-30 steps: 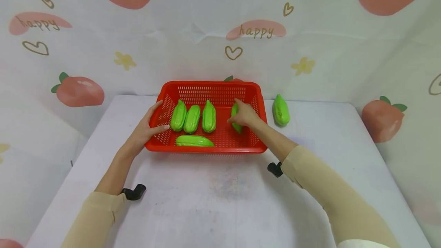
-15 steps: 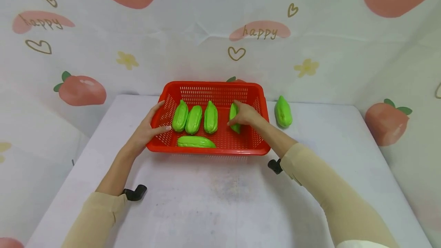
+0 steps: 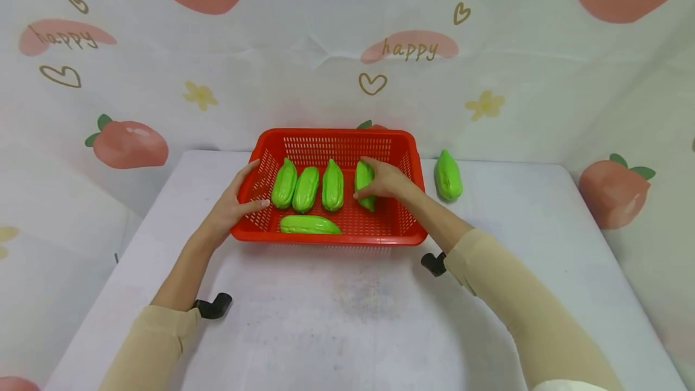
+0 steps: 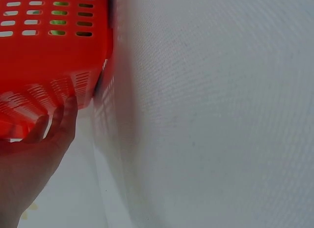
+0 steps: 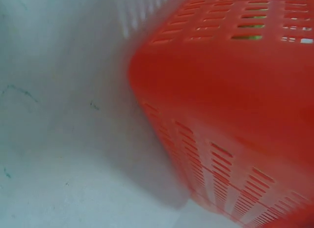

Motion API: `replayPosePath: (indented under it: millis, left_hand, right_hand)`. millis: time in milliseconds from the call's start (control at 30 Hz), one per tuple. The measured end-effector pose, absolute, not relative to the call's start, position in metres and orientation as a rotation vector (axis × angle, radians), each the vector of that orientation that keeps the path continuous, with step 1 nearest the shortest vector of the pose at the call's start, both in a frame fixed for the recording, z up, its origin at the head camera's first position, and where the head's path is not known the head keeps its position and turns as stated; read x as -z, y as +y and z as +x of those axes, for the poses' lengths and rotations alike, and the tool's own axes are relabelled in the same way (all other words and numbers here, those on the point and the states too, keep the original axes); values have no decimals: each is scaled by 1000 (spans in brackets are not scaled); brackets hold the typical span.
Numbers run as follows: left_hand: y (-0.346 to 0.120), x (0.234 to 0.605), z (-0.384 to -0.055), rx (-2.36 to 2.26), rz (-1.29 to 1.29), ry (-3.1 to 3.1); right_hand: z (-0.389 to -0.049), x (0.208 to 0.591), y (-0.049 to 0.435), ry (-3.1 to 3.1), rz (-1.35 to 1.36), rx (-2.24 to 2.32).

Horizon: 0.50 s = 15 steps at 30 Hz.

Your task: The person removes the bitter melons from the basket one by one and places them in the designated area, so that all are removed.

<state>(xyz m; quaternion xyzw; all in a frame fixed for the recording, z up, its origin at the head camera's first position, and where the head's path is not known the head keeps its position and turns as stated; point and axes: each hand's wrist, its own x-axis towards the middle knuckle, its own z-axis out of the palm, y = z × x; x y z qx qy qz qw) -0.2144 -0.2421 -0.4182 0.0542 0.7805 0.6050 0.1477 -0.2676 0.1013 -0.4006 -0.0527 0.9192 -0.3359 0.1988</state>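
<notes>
A red slotted plastic basket (image 3: 388,239) stands near the back of the table. Its left end is in my left hand (image 3: 225,210), thumb over the rim; the left wrist view shows the fingers (image 4: 68,117) along the outer wall. Inside the basket, my right hand (image 3: 384,180) holds a glossy green ridged gourd (image 3: 362,177) between thumb and fingers, partly hiding it. Three similar gourds (image 3: 284,184) stand side by side to its left, and another gourd (image 3: 309,224) lies crosswise along the front wall. The right wrist view shows just the basket's outside (image 5: 221,85).
One more green gourd (image 3: 448,177) lies on the white table (image 3: 336,318), right of the basket. A printed cloth (image 3: 304,29) hangs behind the table. Black camera mounts (image 3: 214,306) stick out from both wrists.
My right hand has shifted the gourd it holds slightly left inside the basket, toward the upright row. My left hand has stayed at the basket's left end.
</notes>
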Motion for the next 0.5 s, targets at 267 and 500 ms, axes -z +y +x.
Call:
replayPosePath:
  millis: [267, 500]
  left_hand:
    - [-242, 419, -214, -1730, 150, 2261]
    - [-242, 419, -214, -1733, 149, 2258]
  right_hand:
    - [-265, 397, 102, 2544, -187, 1033]
    - [-261, 390, 107, 2533, -258, 1097]
